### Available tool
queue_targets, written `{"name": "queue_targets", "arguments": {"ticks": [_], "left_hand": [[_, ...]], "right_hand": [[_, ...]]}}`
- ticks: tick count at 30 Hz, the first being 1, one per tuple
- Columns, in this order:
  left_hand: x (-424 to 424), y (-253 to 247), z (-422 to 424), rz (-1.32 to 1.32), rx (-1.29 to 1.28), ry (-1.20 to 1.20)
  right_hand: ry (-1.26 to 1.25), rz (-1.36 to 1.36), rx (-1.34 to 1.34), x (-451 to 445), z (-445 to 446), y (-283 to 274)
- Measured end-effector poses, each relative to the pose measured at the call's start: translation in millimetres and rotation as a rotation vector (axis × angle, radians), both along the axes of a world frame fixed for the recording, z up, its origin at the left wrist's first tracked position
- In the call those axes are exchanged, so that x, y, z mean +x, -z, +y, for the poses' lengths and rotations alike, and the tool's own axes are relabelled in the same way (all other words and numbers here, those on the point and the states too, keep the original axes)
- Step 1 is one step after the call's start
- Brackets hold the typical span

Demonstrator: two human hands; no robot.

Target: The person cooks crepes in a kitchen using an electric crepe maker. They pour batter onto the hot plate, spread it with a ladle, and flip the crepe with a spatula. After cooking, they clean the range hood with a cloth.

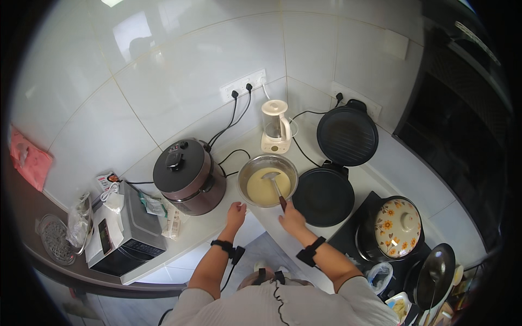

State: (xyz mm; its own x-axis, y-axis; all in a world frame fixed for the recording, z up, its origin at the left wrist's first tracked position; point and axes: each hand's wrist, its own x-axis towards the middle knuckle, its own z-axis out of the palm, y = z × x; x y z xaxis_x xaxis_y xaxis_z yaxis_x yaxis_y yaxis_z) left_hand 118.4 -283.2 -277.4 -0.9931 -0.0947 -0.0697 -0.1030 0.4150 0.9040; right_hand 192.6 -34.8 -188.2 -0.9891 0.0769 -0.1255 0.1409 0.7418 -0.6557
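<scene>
A steel mixing bowl (pixel 243 181) stands on the counter, holding a pale yellow batter-like liquid (pixel 259 189). My right hand (pixel 292 218) grips the dark handle of a metal ladle (pixel 277 187), whose head lies in the liquid. Just below the bowl's left side is my left hand (pixel 236 214), fingers curled; whether it touches anything cannot be told. To the right of the bowl, an electric griddle stands with its ridged lid (pixel 348 136) raised and its dark lower plate (pixel 323 197) exposed.
A pressure cooker (pixel 189 179) is left of the bowl, a glass kettle (pixel 275 130) behind it. Power cords run to wall sockets. A microwave oven (pixel 134 232) stands farther left. On the right are a pot with a flowered lid (pixel 397 228) and a wok (pixel 434 273).
</scene>
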Motion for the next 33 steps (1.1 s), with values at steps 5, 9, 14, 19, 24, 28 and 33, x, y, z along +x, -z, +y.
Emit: {"name": "queue_targets", "arguments": {"ticks": [5,9,14,19,24,28,33], "left_hand": [[-65,3,3,-0.178,0.027,0.037],[-83,-15,-8,-0.586,0.470,0.185],[-86,-27,-12,-0.746,0.625,0.360],[-75,-21,-1,-0.592,0.653,0.323],[-71,-35,4,-0.552,0.658,0.222],[-74,-57,11,-0.443,0.659,0.177],[-78,-74,20,-0.421,0.639,0.188]], "right_hand": [[-0.092,-0.025,0.349,3,30,-43],[-0.051,0.216,0.551,3,38,-67],[-0.160,0.222,0.664,-16,36,-81],[-0.285,0.366,0.654,-50,37,-87],[-0.145,0.342,0.554,-68,42,-81],[0.033,0.242,0.380,-49,39,-77],[0.425,-0.436,-0.431,-16,25,-95]]}}
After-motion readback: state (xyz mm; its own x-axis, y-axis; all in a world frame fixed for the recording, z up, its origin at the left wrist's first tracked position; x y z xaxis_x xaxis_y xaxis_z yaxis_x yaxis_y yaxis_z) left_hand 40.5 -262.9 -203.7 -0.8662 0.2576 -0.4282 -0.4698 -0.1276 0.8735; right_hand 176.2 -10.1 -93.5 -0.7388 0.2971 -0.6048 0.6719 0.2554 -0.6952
